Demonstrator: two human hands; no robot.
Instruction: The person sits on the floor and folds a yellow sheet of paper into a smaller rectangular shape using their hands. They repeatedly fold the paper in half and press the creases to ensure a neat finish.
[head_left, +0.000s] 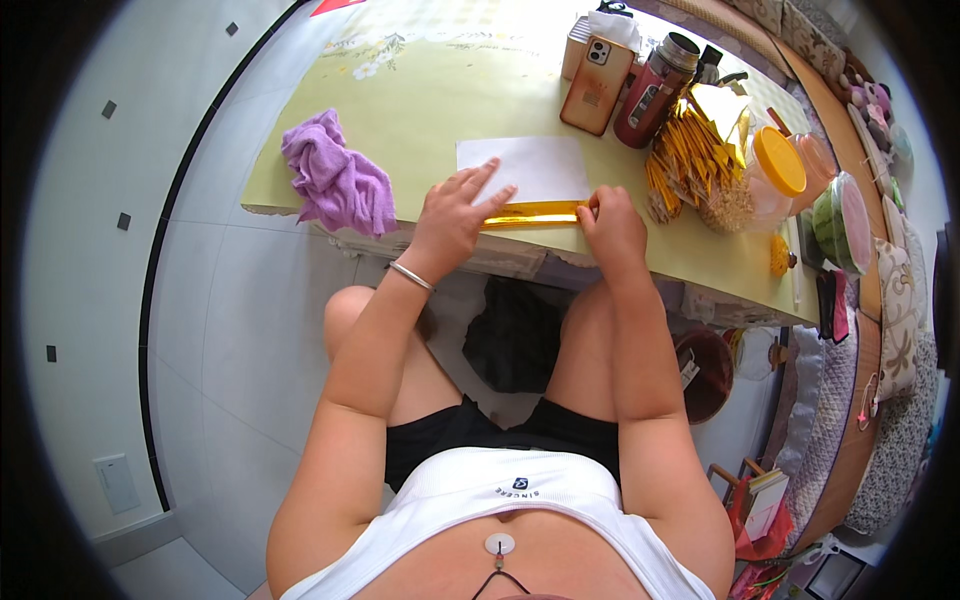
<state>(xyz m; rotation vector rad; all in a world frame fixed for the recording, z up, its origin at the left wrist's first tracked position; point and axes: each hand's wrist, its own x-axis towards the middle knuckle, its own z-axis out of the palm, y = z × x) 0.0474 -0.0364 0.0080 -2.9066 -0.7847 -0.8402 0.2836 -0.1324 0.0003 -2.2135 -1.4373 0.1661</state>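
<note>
The gold strip (535,215) lies at the near edge of the worktop (420,115), just in front of a white sheet (535,165). Its long axis runs left to right, roughly parallel to the edge, with one end at each hand. The right hand (614,228) grips the right end of the strip between thumb and bent fingers. The left hand (452,215) has its fingers spread, reaching over the sheet's left side and the strip's left end (whether the fingertips press down cannot be told).

Markings: the white top (500,478) carries a small dark emblem with lettering; the worktop covering shows printed flowers and faint script; the maroon flask (648,105) has a pale marking on its side.

Containers: the flask stands upright beside a gold-toned phone (597,88), its contents hidden. To the right, a clear jar (768,192) with a yellow lid (780,160) stands next to a bundle of folded gold pieces (690,150); the jar's contents are unclear. A watermelon-patterned container (832,225) sits farther right. A purple cloth (340,180) lies crumpled on the left.
</note>
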